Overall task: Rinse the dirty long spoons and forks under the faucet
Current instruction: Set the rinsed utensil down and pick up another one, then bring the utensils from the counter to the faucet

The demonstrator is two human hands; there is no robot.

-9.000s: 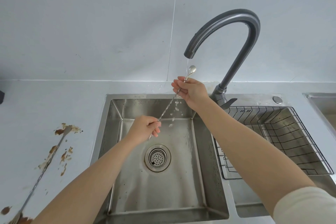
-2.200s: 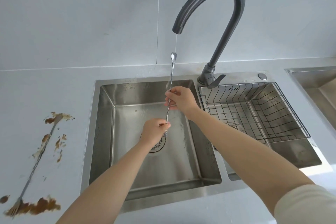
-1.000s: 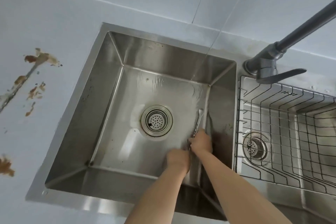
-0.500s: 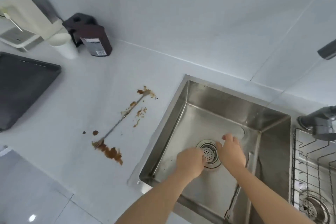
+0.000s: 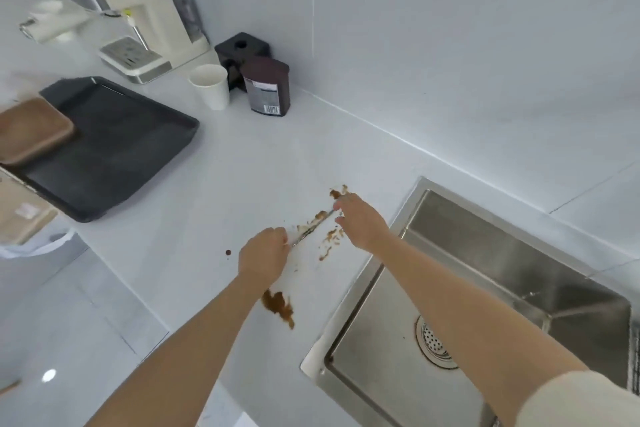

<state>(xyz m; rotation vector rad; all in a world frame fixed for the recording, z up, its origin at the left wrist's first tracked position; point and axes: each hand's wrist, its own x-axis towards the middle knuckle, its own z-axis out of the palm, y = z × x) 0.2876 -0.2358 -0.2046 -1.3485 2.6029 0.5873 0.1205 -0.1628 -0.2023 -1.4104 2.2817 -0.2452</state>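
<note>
A: What lies nearest?

B: Two bare forearms reach out from the bottom edge, the right one ending in a pale sleeve [image 5: 575,399]. Just right of them sits the steel sink [image 5: 363,291], its round drain strainer [image 5: 433,340] visible in the basin floor.

A: And on the tabletop [image 5: 242,166]?

B: A thick brown smear [image 5: 278,305] lies close to the left wrist. Beyond it the left hand [image 5: 265,255] and right hand [image 5: 360,220] are both down on a dirty long fork [image 5: 311,227], which lies on the white surface just left of the sink, angled from lower left to upper right.

A: How do the fingers stand?

B: The left hand's are curled together over the lower end of the fork, the right hand's pinched onto its upper end. Whether the utensil has left the surface, I cannot tell; the frame is blurred there.

A: Anything around it?

B: Brown sauce streaks [image 5: 330,236] run alongside the shaft, more specks sit past the right hand, and a small dark drop [image 5: 228,252] lies left of the left hand.

A: Farther back?

B: A dark tray [image 5: 114,156] with a brown board [image 5: 31,130] at its left edge. Behind that, a white paper cup [image 5: 210,86], a dark brown container [image 5: 266,87] with a barcode label beside a black box [image 5: 242,45], and a cream countertop machine [image 5: 131,10] against the wall.
</note>
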